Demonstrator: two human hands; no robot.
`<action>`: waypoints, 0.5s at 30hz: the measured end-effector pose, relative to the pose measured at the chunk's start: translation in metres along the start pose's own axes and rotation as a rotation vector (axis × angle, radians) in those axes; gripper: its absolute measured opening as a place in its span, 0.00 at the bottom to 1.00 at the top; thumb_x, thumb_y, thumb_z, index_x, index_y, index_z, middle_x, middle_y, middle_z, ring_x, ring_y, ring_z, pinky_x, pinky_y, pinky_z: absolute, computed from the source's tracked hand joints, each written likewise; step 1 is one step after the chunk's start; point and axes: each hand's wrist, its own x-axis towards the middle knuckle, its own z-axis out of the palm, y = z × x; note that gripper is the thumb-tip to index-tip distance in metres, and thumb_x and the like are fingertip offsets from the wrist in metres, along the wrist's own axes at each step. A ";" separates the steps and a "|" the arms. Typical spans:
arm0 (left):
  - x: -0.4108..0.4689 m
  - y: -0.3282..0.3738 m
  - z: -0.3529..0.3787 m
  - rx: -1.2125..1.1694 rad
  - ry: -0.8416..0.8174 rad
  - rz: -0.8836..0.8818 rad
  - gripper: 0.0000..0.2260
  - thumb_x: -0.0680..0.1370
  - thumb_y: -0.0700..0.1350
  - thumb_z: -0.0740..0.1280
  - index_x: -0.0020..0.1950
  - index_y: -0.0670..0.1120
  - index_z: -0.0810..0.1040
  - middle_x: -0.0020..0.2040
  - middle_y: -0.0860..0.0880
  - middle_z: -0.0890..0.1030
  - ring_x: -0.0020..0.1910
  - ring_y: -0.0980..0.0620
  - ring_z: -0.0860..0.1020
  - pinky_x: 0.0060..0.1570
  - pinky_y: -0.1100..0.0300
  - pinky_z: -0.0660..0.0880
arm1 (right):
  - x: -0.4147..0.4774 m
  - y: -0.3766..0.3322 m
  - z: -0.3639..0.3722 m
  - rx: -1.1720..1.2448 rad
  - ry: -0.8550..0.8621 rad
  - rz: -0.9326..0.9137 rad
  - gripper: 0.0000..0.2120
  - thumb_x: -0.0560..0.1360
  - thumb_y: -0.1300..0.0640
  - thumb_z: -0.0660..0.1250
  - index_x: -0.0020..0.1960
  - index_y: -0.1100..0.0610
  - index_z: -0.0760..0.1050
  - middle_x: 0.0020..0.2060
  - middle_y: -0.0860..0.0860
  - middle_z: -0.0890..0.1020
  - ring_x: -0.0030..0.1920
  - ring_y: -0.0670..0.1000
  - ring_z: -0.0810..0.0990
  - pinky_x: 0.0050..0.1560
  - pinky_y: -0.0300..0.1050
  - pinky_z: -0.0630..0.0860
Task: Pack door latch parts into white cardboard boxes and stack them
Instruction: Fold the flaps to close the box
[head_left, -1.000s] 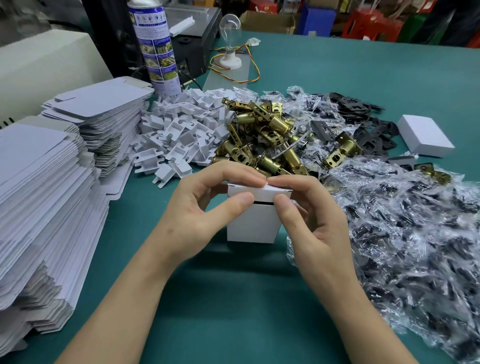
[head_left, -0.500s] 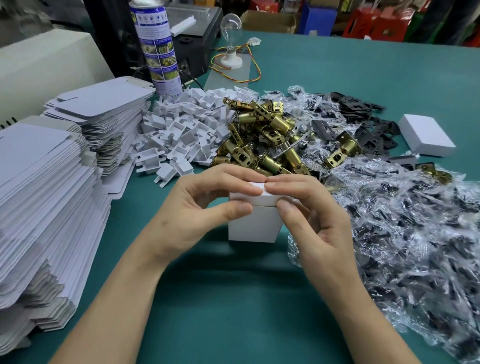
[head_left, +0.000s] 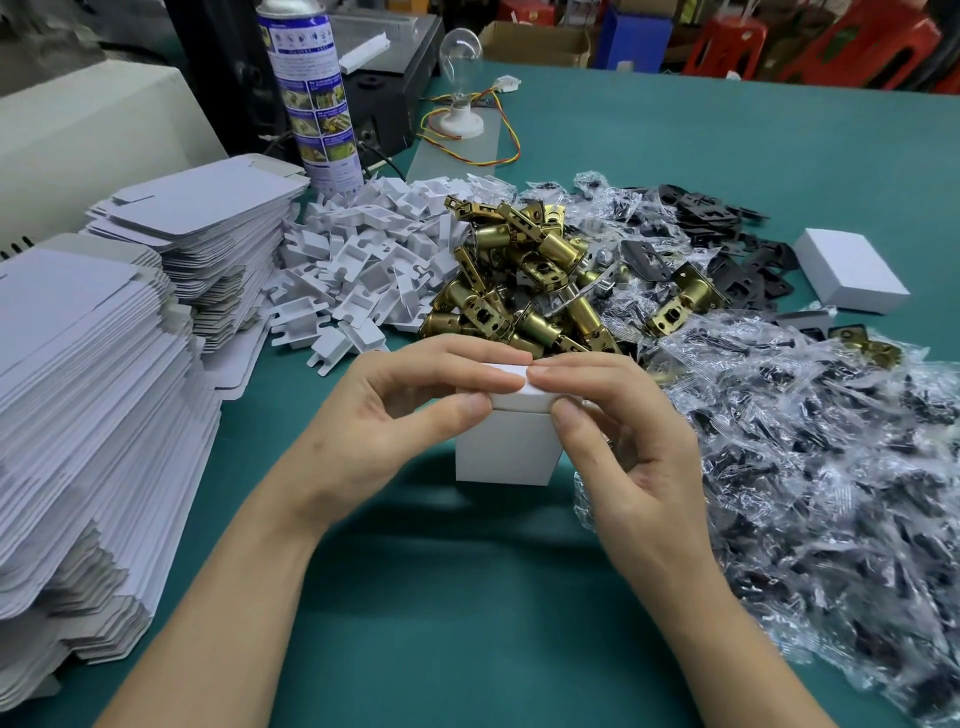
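Observation:
A small white cardboard box (head_left: 506, 447) stands upright on the green table in the middle of the view. My left hand (head_left: 395, 410) and my right hand (head_left: 618, 431) pinch its top from either side, thumbs at the front edge, forefingers lying across the lid flap. The flap sits flat on the box. Behind the box lies a heap of brass door latches (head_left: 524, 280). A second closed white box (head_left: 852, 270) rests at the far right.
Tall stacks of flat white box blanks (head_left: 104, 374) fill the left. White folded inserts (head_left: 363, 270) are heaped behind them. Clear bags of black screws (head_left: 821, 467) cover the right, black plates (head_left: 727, 249) behind. A spray can (head_left: 317, 93) and a bulb (head_left: 460, 83) stand at the back.
The lid flap, ajar with a dark gap a second ago, is now pushed down flat. Both hands stayed on the box top, fingers pressing closer together.

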 end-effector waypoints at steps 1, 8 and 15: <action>0.000 0.000 -0.001 0.009 0.000 -0.004 0.11 0.79 0.41 0.70 0.58 0.52 0.88 0.65 0.46 0.84 0.68 0.44 0.80 0.67 0.55 0.75 | 0.000 0.000 0.000 -0.026 0.000 -0.013 0.09 0.81 0.59 0.65 0.58 0.56 0.83 0.56 0.51 0.83 0.62 0.56 0.81 0.58 0.50 0.79; 0.002 0.000 -0.005 0.055 -0.033 0.003 0.11 0.76 0.40 0.74 0.56 0.52 0.89 0.65 0.45 0.84 0.68 0.43 0.80 0.66 0.51 0.76 | -0.002 0.003 0.000 -0.177 0.026 -0.109 0.07 0.78 0.58 0.74 0.54 0.60 0.84 0.56 0.54 0.83 0.60 0.53 0.83 0.58 0.50 0.79; 0.002 0.000 -0.005 0.077 -0.024 -0.002 0.10 0.77 0.42 0.74 0.55 0.53 0.89 0.65 0.47 0.85 0.69 0.44 0.80 0.70 0.52 0.74 | -0.001 0.004 0.004 -0.191 0.057 -0.124 0.05 0.77 0.61 0.73 0.52 0.60 0.85 0.54 0.55 0.83 0.58 0.52 0.83 0.56 0.47 0.79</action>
